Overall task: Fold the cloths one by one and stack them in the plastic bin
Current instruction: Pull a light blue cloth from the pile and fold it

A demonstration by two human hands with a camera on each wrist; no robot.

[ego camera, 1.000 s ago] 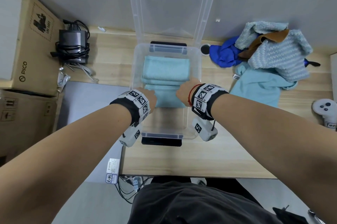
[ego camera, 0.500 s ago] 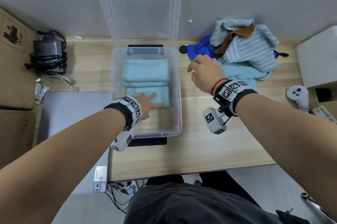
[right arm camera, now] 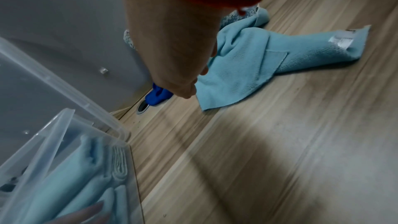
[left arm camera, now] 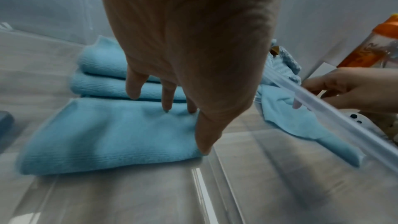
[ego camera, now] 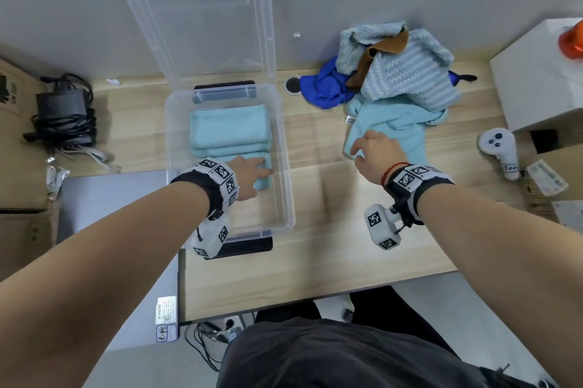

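Note:
A clear plastic bin (ego camera: 286, 173) stands open on the wooden desk, holding folded light-blue cloths (ego camera: 230, 132). My left hand (ego camera: 254, 170) is inside it, fingers straight, pressing down on the nearest folded cloth (left arm camera: 103, 134); the left hand (left arm camera: 172, 108) holds nothing. To the right of the bin, my right hand (ego camera: 367, 147) hovers with loosely curved fingers over the near-left corner of a loose light-blue cloth (ego camera: 400, 125), touching its edge (right arm camera: 243, 64). The right hand (right arm camera: 193, 84) shows no pinch. Behind lie a royal-blue cloth (ego camera: 325, 87), a pale knit cloth (ego camera: 410, 75) and a brown one (ego camera: 386, 46).
The bin lid (ego camera: 202, 24) stands upright against the wall. A power adapter with cables (ego camera: 63, 109) and cardboard boxes are at the left. A white controller (ego camera: 498, 149), a white box (ego camera: 536, 78) and an orange-topped bottle (ego camera: 571, 37) are at the right. A desk grommet (ego camera: 293, 84) lies behind.
My right hand left the bin and swung right onto the loose light-blue cloth. My left hand stayed in the bin, flattening onto the front folded cloth.

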